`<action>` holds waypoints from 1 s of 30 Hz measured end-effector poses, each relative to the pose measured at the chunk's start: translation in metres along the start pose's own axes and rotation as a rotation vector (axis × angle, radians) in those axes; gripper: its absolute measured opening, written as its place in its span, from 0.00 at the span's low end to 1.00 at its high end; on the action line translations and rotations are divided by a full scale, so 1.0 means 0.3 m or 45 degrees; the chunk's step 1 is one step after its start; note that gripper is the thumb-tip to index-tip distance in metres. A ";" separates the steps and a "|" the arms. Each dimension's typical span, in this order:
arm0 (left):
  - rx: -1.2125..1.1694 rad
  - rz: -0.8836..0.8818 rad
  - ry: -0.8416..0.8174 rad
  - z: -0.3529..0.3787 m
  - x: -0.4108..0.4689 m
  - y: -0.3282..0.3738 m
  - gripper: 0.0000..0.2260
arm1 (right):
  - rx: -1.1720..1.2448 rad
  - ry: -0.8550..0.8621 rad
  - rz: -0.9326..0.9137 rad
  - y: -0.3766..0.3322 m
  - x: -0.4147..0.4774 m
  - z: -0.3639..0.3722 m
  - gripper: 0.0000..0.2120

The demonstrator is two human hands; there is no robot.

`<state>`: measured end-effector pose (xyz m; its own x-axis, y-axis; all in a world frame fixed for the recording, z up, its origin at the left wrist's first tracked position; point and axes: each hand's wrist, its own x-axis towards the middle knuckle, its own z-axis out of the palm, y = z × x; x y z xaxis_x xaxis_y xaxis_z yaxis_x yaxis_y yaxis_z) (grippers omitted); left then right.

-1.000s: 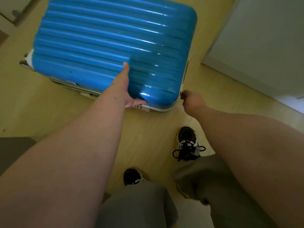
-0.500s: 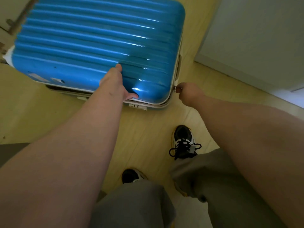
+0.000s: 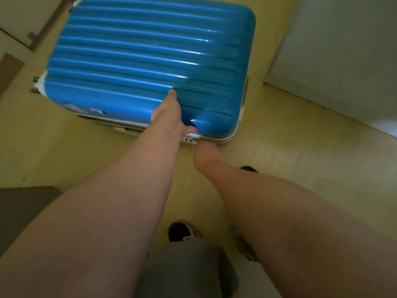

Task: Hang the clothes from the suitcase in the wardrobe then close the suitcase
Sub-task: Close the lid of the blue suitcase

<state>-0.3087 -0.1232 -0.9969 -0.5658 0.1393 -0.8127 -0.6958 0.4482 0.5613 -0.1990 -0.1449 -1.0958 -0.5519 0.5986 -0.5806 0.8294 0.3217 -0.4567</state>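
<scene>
The blue ribbed hard-shell suitcase (image 3: 139,50) lies flat on the floor with its lid down. No clothes show. My left hand (image 3: 171,117) presses flat on the lid near the front right corner, fingers spread. My right hand (image 3: 206,153) is closed in a pinch at the white front rim, right beside the small combination lock (image 3: 189,139). The zipper pull that it pinched a moment ago is hidden under its fingers.
A pale door or panel (image 3: 343,50) stands at the right. Light cabinet fronts (image 3: 17,18) fill the top left corner. A dark grey surface (image 3: 21,211) lies at the left edge. My shoe (image 3: 180,232) and grey trouser leg stand on the yellowish floor below the suitcase.
My right hand has slid left from the suitcase's right corner along the front rim to the lock, pinching the zipper pull. My left hand stays pressed on the lid.
</scene>
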 end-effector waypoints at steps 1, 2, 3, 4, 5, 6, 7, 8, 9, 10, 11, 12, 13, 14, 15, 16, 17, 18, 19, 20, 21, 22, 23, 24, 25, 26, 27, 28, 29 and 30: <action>-0.018 -0.042 0.015 0.000 -0.004 -0.008 0.32 | 0.027 -0.021 0.007 -0.029 0.005 -0.004 0.16; -0.014 -0.084 -0.016 0.003 -0.015 -0.012 0.34 | 0.016 -0.048 -0.011 -0.050 0.010 -0.015 0.17; -0.013 -0.107 -0.074 -0.006 -0.022 -0.009 0.33 | -0.010 -0.061 -0.002 -0.055 0.023 -0.030 0.18; 0.030 -0.123 -0.127 -0.015 -0.028 -0.007 0.32 | -0.046 -0.076 0.006 -0.033 0.037 -0.042 0.18; 0.068 -0.154 -0.162 -0.031 -0.025 0.002 0.33 | -0.056 -0.066 0.048 0.000 0.045 -0.049 0.17; 0.121 -0.188 -0.154 -0.052 -0.017 0.014 0.37 | -0.075 -0.053 0.076 0.020 0.034 -0.056 0.16; 0.116 -0.199 -0.102 -0.077 0.012 0.032 0.41 | -0.110 -0.026 0.073 0.032 0.023 -0.061 0.15; 0.102 -0.172 -0.028 -0.108 0.037 0.050 0.43 | -0.128 -0.029 0.067 0.037 0.017 -0.062 0.14; 0.058 -0.134 0.029 -0.139 0.067 0.070 0.43 | -0.138 -0.034 0.045 0.041 0.017 -0.062 0.14; 0.010 -0.106 0.066 -0.168 0.095 0.082 0.43 | -0.145 -0.019 0.011 0.046 0.019 -0.062 0.13; -0.038 -0.079 0.066 -0.183 0.115 0.086 0.42 | -0.160 -0.001 -0.020 0.057 0.021 -0.060 0.12; -0.061 -0.067 0.055 -0.191 0.121 0.084 0.42 | -0.179 0.005 -0.051 0.069 0.015 -0.058 0.11; -0.069 -0.056 0.051 -0.196 0.132 0.081 0.41 | -0.195 0.004 -0.075 0.078 0.010 -0.060 0.12; -0.052 -0.043 0.053 -0.198 0.128 0.077 0.40 | -0.200 0.004 -0.077 0.088 -0.002 -0.060 0.17; -0.042 -0.020 0.047 -0.200 0.127 0.081 0.40 | -0.201 0.016 -0.062 0.094 -0.014 -0.068 0.23; -0.036 0.001 0.050 -0.200 0.132 0.085 0.39 | -0.177 0.051 -0.038 0.095 -0.027 -0.080 0.27; -0.039 0.007 0.048 -0.198 0.136 0.090 0.39 | -0.102 0.115 0.005 0.091 -0.038 -0.094 0.31; -0.059 0.000 0.057 -0.200 0.138 0.091 0.39 | 0.008 0.208 0.061 0.082 -0.045 -0.104 0.33; -0.091 0.008 0.065 -0.202 0.143 0.092 0.38 | 0.136 0.301 0.117 0.064 -0.051 -0.105 0.34; -0.103 0.018 0.070 -0.204 0.147 0.091 0.37 | 0.280 0.378 0.173 0.036 -0.054 -0.099 0.34; -0.102 0.034 0.069 -0.209 0.154 0.087 0.37 | 0.447 0.441 0.238 -0.003 -0.052 -0.089 0.35; -0.093 0.051 0.089 -0.212 0.157 0.083 0.37 | 0.626 0.482 0.316 -0.047 -0.055 -0.077 0.37; -0.119 0.073 0.126 -0.216 0.168 0.081 0.36 | 0.783 0.491 0.402 -0.096 -0.055 -0.068 0.38; -0.148 0.068 0.169 -0.216 0.173 0.082 0.36 | 0.882 0.483 0.472 -0.132 -0.050 -0.067 0.41; -0.187 0.042 0.202 -0.211 0.175 0.086 0.36 | 0.908 0.465 0.525 -0.157 -0.039 -0.074 0.43; -0.202 0.021 0.224 -0.206 0.168 0.089 0.35 | 0.900 0.438 0.575 -0.165 -0.025 -0.085 0.45; -0.226 0.004 0.246 -0.196 0.152 0.095 0.35 | 0.875 0.400 0.592 -0.161 -0.012 -0.101 0.45; -0.251 -0.012 0.275 -0.181 0.140 0.105 0.35 | 0.848 0.366 0.572 -0.152 -0.001 -0.126 0.45; -0.275 -0.032 0.298 -0.168 0.133 0.104 0.34 | 0.805 0.342 0.535 -0.131 0.007 -0.150 0.44; -0.305 -0.043 0.320 -0.154 0.132 0.099 0.33 | 0.768 0.338 0.479 -0.107 0.015 -0.181 0.42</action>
<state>-0.3723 -0.1452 -1.0050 -0.6110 -0.1072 -0.7844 -0.7834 0.2245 0.5795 -0.2234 -0.1126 -1.0473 -0.1386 0.7696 -0.6233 0.7246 -0.3502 -0.5935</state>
